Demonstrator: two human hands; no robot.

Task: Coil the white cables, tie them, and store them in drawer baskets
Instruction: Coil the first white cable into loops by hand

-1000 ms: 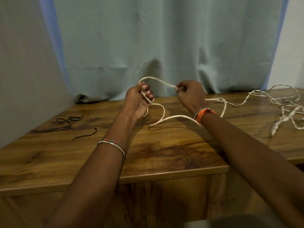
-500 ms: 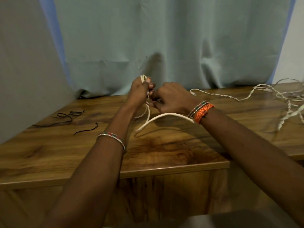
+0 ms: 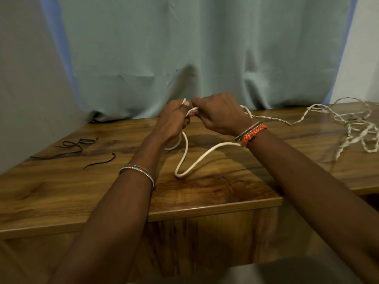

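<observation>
A white cable (image 3: 185, 158) hangs in a long loop from both hands down to the wooden table (image 3: 215, 193). My left hand (image 3: 173, 119) grips a few gathered turns of it, with one end poking up above the thumb. My right hand (image 3: 220, 114) is closed on the same cable right beside the left, fingertips almost touching. From behind the right wrist a thinner twisted part of the cable (image 3: 272, 119) runs off to the right along the tabletop.
A loose tangle of white cable (image 3: 352, 128) lies at the table's right end. Thin black ties (image 3: 69, 148) lie on the left part of the table. A pale curtain (image 3: 194, 54) hangs right behind the table, with a grey wall at the left.
My hands came together from being apart. The loop between them has dropped lower and grown longer, now reaching the tabletop, and more cable has been drawn in from the right.
</observation>
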